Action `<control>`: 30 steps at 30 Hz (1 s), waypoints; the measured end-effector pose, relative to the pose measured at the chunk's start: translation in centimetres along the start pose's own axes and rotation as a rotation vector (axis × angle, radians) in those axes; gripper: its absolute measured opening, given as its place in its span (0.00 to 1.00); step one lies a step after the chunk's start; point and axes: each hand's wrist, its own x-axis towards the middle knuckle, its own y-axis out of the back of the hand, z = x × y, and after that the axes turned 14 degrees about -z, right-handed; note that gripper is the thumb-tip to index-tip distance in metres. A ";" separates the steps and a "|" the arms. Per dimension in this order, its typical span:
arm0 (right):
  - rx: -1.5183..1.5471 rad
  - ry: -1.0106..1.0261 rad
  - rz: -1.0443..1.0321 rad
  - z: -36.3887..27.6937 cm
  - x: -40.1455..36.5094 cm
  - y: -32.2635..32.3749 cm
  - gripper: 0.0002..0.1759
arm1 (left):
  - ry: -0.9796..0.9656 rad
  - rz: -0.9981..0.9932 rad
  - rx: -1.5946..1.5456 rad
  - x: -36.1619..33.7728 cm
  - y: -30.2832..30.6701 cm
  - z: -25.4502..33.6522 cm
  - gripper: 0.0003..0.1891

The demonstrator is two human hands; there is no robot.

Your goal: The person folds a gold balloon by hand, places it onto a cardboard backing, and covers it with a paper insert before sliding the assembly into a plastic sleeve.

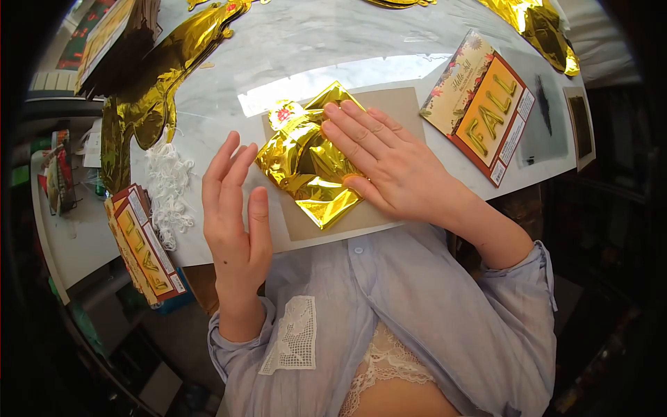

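A folded gold foil balloon (pixel 306 156) lies on a grey-brown board (pixel 410 104) in front of me. My right hand (pixel 382 156) presses flat on the foil's right side, its fingers stretched out and covering part of it. To the left of the foil, my left hand (pixel 236 215) is raised with its fingers apart and nothing in it. A small white sticker with a red flower print (pixel 283 115) shows at the foil's upper left corner.
A FALL printed package (pixel 479 108) lies to the right. On the left are a white string pile (pixel 169 187), stacked FALL packages (pixel 144 243), long gold foil balloons (pixel 149 104) and a stack of cards (pixel 118 45). More gold foil (pixel 542 31) lies at the far right.
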 end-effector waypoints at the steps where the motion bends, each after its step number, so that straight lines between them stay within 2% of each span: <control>1: 0.002 0.000 0.003 0.0 0.0 0.0 0.40 | 0.004 -0.020 0.037 0.0 -0.2 0.6 0.21; 3: 0.000 -0.002 0.006 0.0 0.0 0.0 0.40 | -0.011 -0.012 0.071 -0.1 -0.5 0.4 0.21; 5: -0.002 -0.006 0.007 0.0 0.0 -0.1 0.40 | 0.074 -0.085 -0.061 -0.4 -0.7 0.1 0.20; 7: 0.001 -0.002 0.010 0.0 0.0 -0.1 0.41 | 0.030 -0.050 -0.001 -0.3 -1.1 0.1 0.19; 9: 0.002 -0.003 0.010 0.0 0.0 -0.1 0.41 | 0.135 -0.019 -0.163 -0.6 -1.8 -0.3 0.17; 13: 0.003 -0.007 -0.002 0.0 0.0 0.0 0.41 | 0.141 0.039 -0.212 -0.1 -2.2 -1.7 0.15; 16: 0.010 -0.003 -0.005 0.0 -0.1 0.1 0.41 | 0.069 0.029 -0.146 0.3 -2.4 -2.6 0.13; 18: 0.021 -0.008 -0.002 0.0 -0.1 -0.1 0.40 | -0.137 -0.002 0.055 0.7 -2.1 -2.3 0.14; 22: 0.040 0.020 0.011 0.0 -0.2 -0.1 0.33 | -0.138 -0.007 0.027 0.5 -2.3 -2.8 0.14; 25: 0.029 0.015 -0.007 0.0 -0.1 0.0 0.33 | -0.095 0.051 -0.071 -0.1 -2.1 -3.3 0.15; 27: 0.026 0.012 -0.012 -0.1 -0.2 0.0 0.33 | -0.210 0.115 -0.021 0.2 -1.1 -2.3 0.13; 28: 0.024 0.003 -0.013 -0.1 -0.1 0.1 0.33 | -0.281 -0.016 0.016 -0.1 -0.3 -2.0 0.17; 30: 0.034 0.003 -0.003 -0.1 -0.1 0.0 0.33 | -0.252 -0.219 0.104 -0.3 -0.2 1.1 0.28</control>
